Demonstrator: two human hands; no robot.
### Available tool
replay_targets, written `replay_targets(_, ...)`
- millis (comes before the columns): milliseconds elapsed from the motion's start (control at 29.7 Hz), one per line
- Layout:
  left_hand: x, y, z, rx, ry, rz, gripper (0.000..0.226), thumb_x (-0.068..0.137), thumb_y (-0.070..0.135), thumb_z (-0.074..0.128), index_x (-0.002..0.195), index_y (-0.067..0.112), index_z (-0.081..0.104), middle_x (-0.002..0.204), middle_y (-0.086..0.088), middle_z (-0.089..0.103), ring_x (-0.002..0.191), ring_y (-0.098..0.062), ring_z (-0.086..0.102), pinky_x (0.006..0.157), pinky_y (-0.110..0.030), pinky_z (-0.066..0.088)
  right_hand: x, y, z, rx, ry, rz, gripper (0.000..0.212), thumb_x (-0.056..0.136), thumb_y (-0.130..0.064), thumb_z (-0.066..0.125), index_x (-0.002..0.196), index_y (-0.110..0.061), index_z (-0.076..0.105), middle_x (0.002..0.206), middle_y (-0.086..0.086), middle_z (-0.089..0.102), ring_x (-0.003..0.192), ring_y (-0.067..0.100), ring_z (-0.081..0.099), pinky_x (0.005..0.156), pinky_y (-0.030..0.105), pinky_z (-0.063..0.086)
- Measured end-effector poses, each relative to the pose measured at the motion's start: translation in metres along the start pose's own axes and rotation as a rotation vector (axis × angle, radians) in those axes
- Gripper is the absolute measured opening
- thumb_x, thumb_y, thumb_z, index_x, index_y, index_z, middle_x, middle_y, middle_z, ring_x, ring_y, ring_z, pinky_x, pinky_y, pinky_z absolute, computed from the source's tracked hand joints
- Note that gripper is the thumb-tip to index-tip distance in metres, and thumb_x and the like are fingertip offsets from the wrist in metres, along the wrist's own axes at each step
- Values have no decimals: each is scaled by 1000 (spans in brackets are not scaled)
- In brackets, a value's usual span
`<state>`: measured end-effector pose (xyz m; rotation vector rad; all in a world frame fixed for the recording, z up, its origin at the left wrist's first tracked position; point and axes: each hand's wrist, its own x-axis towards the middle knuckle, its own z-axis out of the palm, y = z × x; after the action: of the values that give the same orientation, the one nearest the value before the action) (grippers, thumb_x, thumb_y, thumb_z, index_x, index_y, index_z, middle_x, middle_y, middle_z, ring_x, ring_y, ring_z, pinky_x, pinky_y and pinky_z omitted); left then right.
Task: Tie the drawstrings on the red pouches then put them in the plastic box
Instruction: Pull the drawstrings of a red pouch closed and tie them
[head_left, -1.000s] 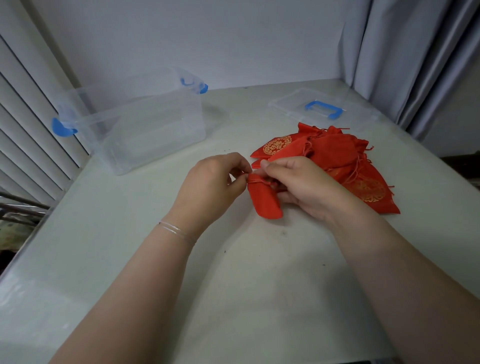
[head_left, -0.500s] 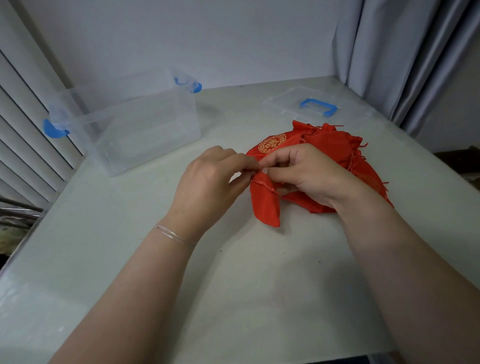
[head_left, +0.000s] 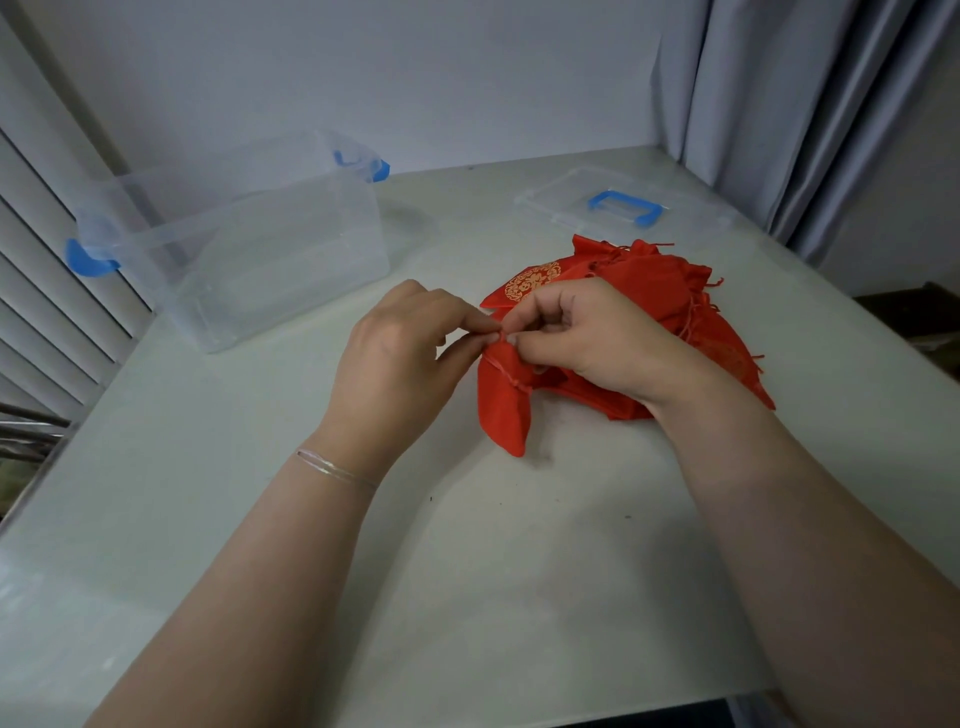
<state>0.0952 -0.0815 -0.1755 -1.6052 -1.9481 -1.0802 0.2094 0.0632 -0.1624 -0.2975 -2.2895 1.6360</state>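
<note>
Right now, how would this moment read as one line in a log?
step: tying drawstring | left hand: pinches pouch top | right hand: pinches same | plastic box: no pouches inside

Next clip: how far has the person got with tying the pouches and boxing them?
Nothing boxed: no pouch shows in the plastic box. In hand: the left hand and right hand pinch the top of one red pouch, working its drawstring. Left: that pouch and the pile of red pouches behind.
</note>
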Motion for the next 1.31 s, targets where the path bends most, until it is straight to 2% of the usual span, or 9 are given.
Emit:
replay_targets(269,0,0,-1,-68,28,-51,9,83,19,67,88,17,75,84,19,64,76,-11,58,67,-24,46,-1,-3,10,-177,68,18,11,83,-9,59,77,-18,60,65,-5,60,58,6,59,61,31,52)
replay_targets(504,2,-1,-7,-170,17,-202,13,86,9,65,83,22,67,86,12,71,81,-4,66,74,-32,52,-2,-7,11,-414,123,-60,8,81,-19,58,75,-20,54,61,-10,52,54,3,50,54,20,42)
replay_targets(639,2,4,2,-462,-142,-429,21,95,5,53,83,22,51,96,6,71,84,-4,66,78,-25,52,-3,-3,14,-430,150,-79,9,81,-21,55,74,-22,50,60,-8,50,55,9,49,57,31,43)
replay_targets(773,2,10,8,-755,-210,-604,10,102,14,38,94,12,43,75,-3,56,67,-9,55,75,-24,55,-2,0,18,-223,174,-39,6,84,-13,48,79,-15,48,65,11,57,58,27,60,54,40,51)
replay_targets(908,1,6,6,-843,-326,-756,22,100,23,42,114,10,52,79,0,59,71,-9,56,72,-24,53,1,7,16,-538,218,-113,5,84,-21,50,82,-22,45,54,-5,49,54,18,52,56,39,44)
replay_targets(1009,-1,-3,6,-790,-460,-778,21,95,17,53,110,6,62,93,-7,66,82,-13,61,79,-29,52,3,9,15,-673,252,-134,6,87,-24,50,92,-22,46,56,-7,49,57,14,52,54,35,41)
replay_targets(1110,2,-15,2,-702,-245,-830,7,90,15,63,93,13,69,88,-12,65,72,-14,59,69,-27,49,4,10,15,-705,355,-178,12,89,-25,54,100,-22,50,72,-8,60,73,15,57,62,34,45)
replay_targets(1210,3,-44,-7,-406,9,-864,8,85,20,69,92,16,70,81,-3,66,71,-15,61,69,-27,49,8,11,2,-753,754,-261,13,89,-27,56,99,-20,58,90,-3,63,90,20,54,71,32,42)
replay_targets(1311,-6,-78,-13,-56,21,-928,21,83,27,70,101,16,69,87,1,65,83,-20,61,71,-26,43,12,19,-11,-894,917,-151,24,89,-35,54,102,-17,60,104,6,58,99,28,50,82,37,39)
